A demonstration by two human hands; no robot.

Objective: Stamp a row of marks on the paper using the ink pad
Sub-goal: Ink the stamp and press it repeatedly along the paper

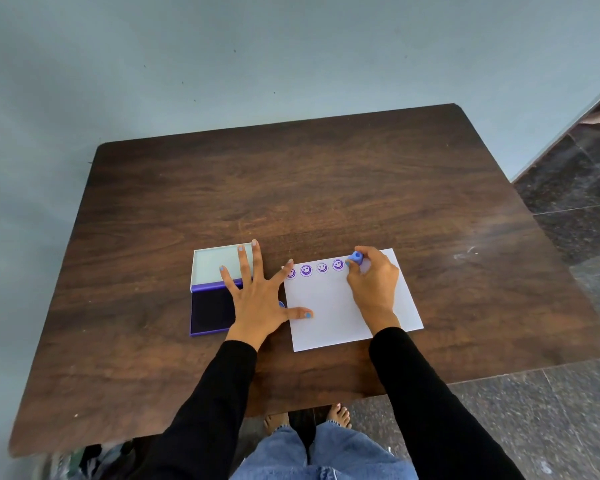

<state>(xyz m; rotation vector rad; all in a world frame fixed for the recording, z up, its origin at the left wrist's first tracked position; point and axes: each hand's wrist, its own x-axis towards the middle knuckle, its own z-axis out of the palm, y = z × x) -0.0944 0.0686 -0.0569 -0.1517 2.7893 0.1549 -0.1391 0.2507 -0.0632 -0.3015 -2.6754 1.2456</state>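
A white sheet of paper lies on the dark wooden table. Along its top edge runs a row of several purple smiley marks. My right hand grips a small blue stamp and holds it down on the paper just right of the last mark. My left hand lies flat with fingers spread, thumb and index fingertip on the paper's left edge, palm partly over the open ink pad. The pad's pale lid is folded back behind it.
A small blue object, mostly hidden, peeks out under my left hand beside the paper. The table stands against a pale blue wall. Dark stone floor lies to the right, and my bare feet show beneath the near table edge.
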